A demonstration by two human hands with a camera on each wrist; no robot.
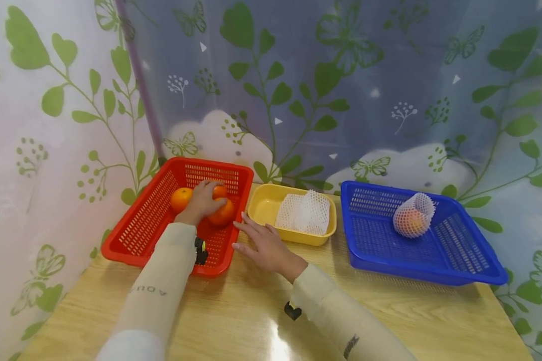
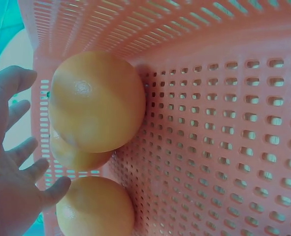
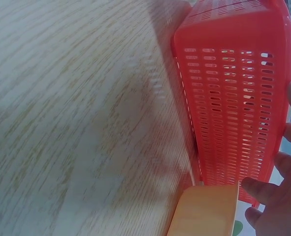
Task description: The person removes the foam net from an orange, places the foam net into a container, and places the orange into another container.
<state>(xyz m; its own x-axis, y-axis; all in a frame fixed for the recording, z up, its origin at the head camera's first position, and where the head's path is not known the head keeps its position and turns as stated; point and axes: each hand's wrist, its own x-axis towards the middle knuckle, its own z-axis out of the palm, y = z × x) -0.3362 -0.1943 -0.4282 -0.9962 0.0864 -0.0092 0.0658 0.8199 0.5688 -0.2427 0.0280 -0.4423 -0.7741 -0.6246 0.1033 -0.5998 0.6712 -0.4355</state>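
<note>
Three oranges lie together in the red basket: one on the left, another orange nearer the front, and a third orange partly covered behind. Over them reaches my left hand, its fingers spread. In the left wrist view that hand stays beside the big orange, with a gap showing between fingers and fruit. My right hand has its fingers extended at the basket's right rim. From the right wrist view, the fingers of this hand seem to touch that rim.
Right of the red basket stands a yellow tub with white foam nets inside. Farther right, a blue basket holds a round fruit in a foam net. A patterned curtain hangs behind the wooden table.
</note>
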